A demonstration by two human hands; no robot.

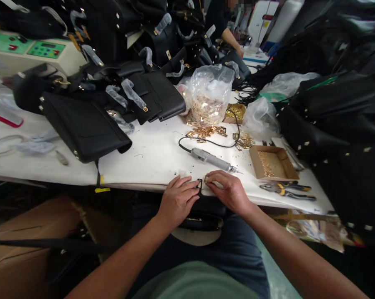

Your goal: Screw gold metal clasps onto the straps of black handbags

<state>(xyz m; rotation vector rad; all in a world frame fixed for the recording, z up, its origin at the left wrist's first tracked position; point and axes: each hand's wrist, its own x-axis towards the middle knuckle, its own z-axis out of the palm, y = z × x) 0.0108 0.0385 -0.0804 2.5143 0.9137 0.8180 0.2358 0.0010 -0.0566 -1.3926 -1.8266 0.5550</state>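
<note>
A black handbag (206, 206) rests on my lap, with its flap lying over the table's front edge. On the flap sits a small dark-rimmed metal fitting (199, 183). My left hand (178, 200) lies flat on the flap left of this fitting, fingers stretched out. Just right of it, my right hand (229, 191) pinches with thumb and forefinger; a tiny light piece shows at the fingertips, too small to name. Behind the hands lies a grey electric screwdriver (210, 158), its bit pointing right.
Pliers (287, 191) and a cardboard box (285, 166) of small gold screws lie to the right. Gold fittings (204, 133) are heaped before a plastic bag (210, 91). Black handbags (84, 124) crowd the left and back. Another person's arm (232, 41) shows at the far end.
</note>
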